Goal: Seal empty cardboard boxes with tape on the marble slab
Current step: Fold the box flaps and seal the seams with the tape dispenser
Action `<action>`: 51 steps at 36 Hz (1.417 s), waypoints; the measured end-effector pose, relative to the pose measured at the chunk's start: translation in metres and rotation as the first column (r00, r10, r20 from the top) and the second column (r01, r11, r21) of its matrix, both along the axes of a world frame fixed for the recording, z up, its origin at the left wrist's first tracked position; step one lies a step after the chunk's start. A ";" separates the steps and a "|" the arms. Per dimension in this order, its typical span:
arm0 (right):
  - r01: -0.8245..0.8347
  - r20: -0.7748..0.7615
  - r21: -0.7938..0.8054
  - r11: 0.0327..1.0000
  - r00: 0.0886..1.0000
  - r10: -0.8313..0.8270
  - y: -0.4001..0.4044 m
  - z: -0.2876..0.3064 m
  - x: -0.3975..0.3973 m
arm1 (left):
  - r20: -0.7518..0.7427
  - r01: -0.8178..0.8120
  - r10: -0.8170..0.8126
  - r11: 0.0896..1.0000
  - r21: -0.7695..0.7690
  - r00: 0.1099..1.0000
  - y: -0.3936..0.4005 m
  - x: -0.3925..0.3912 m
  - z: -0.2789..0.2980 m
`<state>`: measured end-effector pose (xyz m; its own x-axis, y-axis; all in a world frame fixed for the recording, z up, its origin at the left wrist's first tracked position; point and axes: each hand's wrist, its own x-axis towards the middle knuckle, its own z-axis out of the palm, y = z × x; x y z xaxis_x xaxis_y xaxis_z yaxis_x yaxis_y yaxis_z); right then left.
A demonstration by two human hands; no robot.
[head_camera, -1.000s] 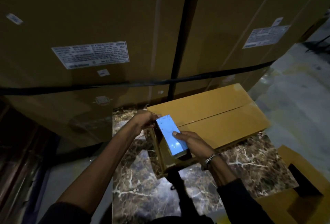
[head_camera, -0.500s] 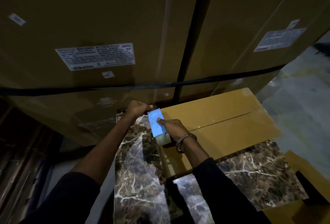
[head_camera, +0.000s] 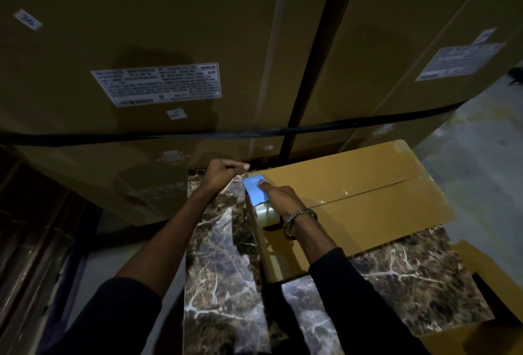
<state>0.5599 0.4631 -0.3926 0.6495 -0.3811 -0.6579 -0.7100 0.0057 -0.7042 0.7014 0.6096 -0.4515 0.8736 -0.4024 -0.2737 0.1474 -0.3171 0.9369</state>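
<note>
Right hand (head_camera: 278, 195): curled on one blue tape dispenser (head_camera: 256, 189), index finger pressing its top, at box's left edge.
Left hand (head_camera: 222, 172): fist, pinching what looks like the tape end; uncertain.
Box (head_camera: 368, 199): one, flaps shut, on marble slab (head_camera: 220, 284).
Behind: two big cartons (head_camera: 141, 29), labelled.

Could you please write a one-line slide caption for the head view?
Right hand runs a blue tape dispenser along a cardboard box edge on the marble slab.

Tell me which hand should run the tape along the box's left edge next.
Right, probably. The right hand already grips the tape dispenser at the box corner; the left hand pinches the tape end beyond it.
</note>
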 end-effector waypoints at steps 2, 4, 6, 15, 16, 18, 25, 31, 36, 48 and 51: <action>0.016 -0.003 -0.008 1.000 1.000 -0.016 0.002 -0.001 0.001 | 0.001 0.104 -0.104 0.994 0.041 0.995 -0.003 0.000 0.003; 0.001 -0.012 -0.025 1.000 1.000 -0.001 0.004 -0.002 0.003 | 0.003 0.130 -0.130 0.989 0.069 0.991 -0.005 0.002 0.000; -0.034 -0.011 -0.035 0.999 0.999 0.033 0.004 0.000 0.003 | 0.009 0.123 -0.124 0.987 0.101 0.992 -0.008 0.006 -0.005; -0.094 -0.019 -0.123 0.988 0.996 0.092 0.006 0.016 -0.012 | 0.083 0.166 -0.182 0.971 0.173 0.980 -0.012 0.012 -0.015; -0.096 -0.016 -0.130 0.987 0.995 0.094 0.006 0.017 -0.017 | 0.091 0.181 -0.200 0.967 0.179 0.976 -0.011 0.013 -0.015; -0.103 -0.007 -0.117 0.988 0.995 0.103 0.006 0.015 -0.028 | 0.116 0.206 -0.233 0.957 0.204 0.966 -0.010 0.017 -0.016; -0.169 0.019 -0.080 0.982 0.985 0.171 0.006 0.006 -0.078 | 0.272 0.190 -0.270 0.939 0.288 0.924 -0.009 0.017 -0.033; -0.196 -0.001 -0.139 0.971 0.980 0.198 0.013 0.021 -0.078 | 0.297 0.183 -0.363 0.849 0.496 0.883 -0.016 0.002 -0.002; -0.191 -0.036 -0.254 0.948 0.982 0.188 0.019 0.027 -0.079 | 0.263 0.206 -0.396 0.816 0.540 0.880 -0.017 -0.008 0.010; -0.203 -0.061 -0.214 0.955 0.979 0.194 0.013 0.031 -0.081 | 0.377 0.085 -0.282 0.883 0.462 0.882 -0.007 -0.041 0.004; -0.234 -0.057 -0.215 0.948 0.972 0.227 0.015 0.040 -0.090 | 0.373 0.062 -0.249 0.893 0.446 0.894 -0.008 -0.046 0.010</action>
